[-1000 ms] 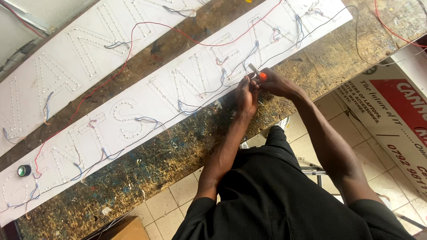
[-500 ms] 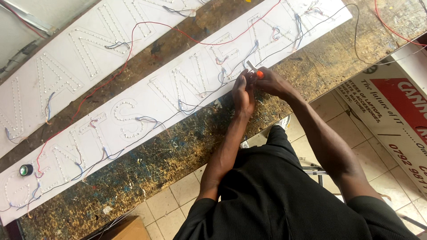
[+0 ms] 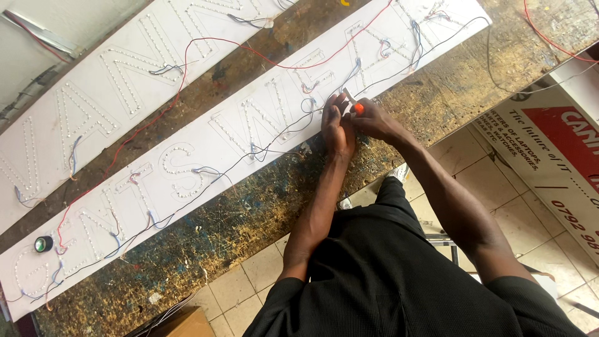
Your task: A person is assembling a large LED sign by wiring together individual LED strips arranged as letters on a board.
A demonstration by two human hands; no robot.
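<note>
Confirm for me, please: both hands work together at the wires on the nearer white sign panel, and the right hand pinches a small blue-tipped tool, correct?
Not quite: the head view shows the tool's tip is orange, not blue. Otherwise yes: the left hand and right hand meet at the wires on the nearer white sign panel.

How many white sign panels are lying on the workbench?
2. One white panel runs along the bench under the left hand and right hand; another white panel lies beyond it, partly out of frame.

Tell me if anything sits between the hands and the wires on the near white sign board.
Nothing visible does. The left hand and right hand are already at the wires on the near sign board, the right hand holding a small orange-tipped tool.
</note>
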